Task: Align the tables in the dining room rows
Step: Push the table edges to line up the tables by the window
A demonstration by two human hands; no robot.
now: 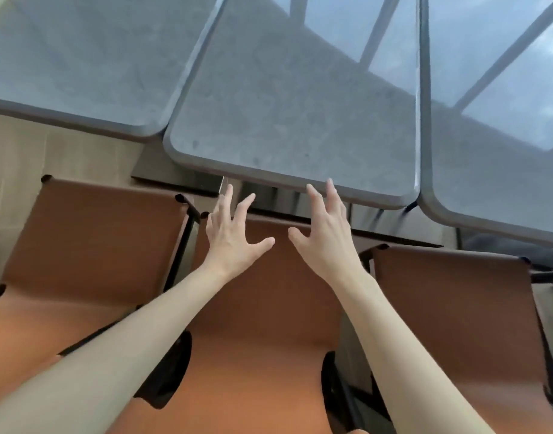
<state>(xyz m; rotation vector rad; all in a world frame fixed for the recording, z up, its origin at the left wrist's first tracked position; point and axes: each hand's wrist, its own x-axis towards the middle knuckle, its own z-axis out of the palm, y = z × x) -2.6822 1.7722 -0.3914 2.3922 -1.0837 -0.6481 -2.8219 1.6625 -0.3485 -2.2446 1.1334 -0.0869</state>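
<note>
Three grey stone-look tables with rounded corners stand side by side: a left table (81, 57), a middle table (294, 114) and a right table (494, 183). The middle table's near edge sits closer to me than the left table's edge. My left hand (234, 233) hovers open, fingers spread, just short of the middle table's near edge. My right hand (325, 233) is open too, its fingertips reaching the near edge of the middle table. Neither hand holds anything.
Three brown leather chairs with black frames stand in front of the tables: a left chair (90, 239), a middle chair (262, 324) under my arms and a right chair (456, 308). Tan tiled floor (34, 148) shows at the left. Window reflections cross the right tabletops.
</note>
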